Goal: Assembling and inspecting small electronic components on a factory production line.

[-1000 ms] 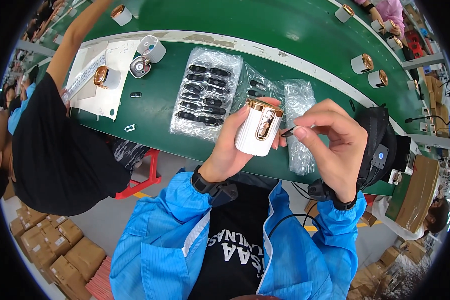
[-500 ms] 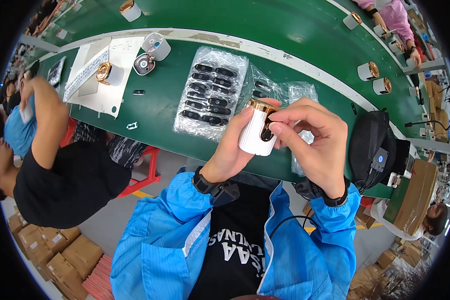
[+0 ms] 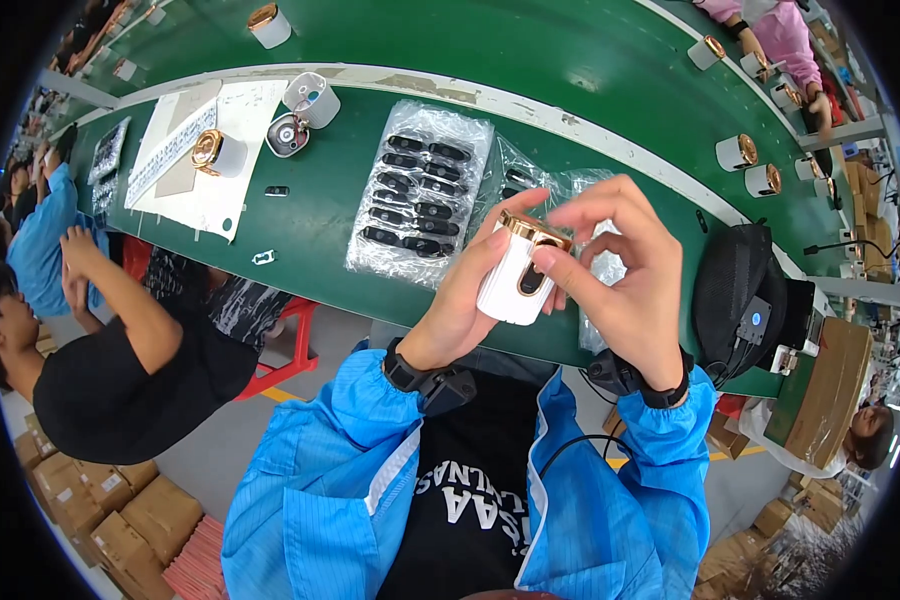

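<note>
My left hand is closed around a white ribbed cylindrical housing with a shiny gold top. The housing is tilted above the near edge of the table. On its right side sits a gold-rimmed oval black panel. The thumb of my right hand touches the upper end of this panel. The right index finger is stretched out close to the gold top, apart from the thumb, and nothing shows between them. Just beyond my hands, a clear plastic bag carries rows of several black oval panels.
Another clear bag lies partly under my right hand. Left on the green table are a white-and-gold housing, an open white housing and loose small parts. A black case stands right. A co-worker in black sits left.
My right thumb and index finger have moved apart, the index rising toward the gold top. The housing has tipped slightly in my left hand. The co-worker at left has lowered an arm.
</note>
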A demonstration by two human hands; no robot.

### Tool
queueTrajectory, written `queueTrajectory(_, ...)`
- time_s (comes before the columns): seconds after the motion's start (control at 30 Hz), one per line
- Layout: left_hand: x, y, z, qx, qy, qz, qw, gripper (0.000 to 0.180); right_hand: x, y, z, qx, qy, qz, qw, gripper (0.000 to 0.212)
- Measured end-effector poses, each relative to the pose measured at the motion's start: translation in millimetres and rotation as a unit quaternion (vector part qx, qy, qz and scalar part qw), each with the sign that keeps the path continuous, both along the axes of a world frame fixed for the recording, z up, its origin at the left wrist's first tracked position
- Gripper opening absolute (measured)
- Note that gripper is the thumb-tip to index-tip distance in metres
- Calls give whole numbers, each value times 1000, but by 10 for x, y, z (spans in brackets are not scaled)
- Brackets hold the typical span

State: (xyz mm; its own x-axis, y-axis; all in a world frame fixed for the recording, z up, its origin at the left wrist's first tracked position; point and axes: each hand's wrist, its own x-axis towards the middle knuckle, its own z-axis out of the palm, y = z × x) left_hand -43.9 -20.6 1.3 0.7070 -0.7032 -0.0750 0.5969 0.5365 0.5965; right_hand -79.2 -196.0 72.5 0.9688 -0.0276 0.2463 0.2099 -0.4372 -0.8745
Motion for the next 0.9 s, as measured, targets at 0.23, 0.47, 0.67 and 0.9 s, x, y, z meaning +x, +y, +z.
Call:
queueTrajectory(0.23,29,14,-13,60,-74,23,995,60,46,-141,-109,205,187,107,955,40)
queueTrajectory(0.47,50,86,-15,203,-191,90,956,57,149,-175,-251,140,124,71,980,38)
queueTrajectory(0.67,134,155,-23,282,-257,68,922,54,187,-150,-223,103,152,70,981,38)
queueTrajectory(0.9,226,139,-142,175,-271,143,936,60,415,-126,138,24,125,73,989,43)
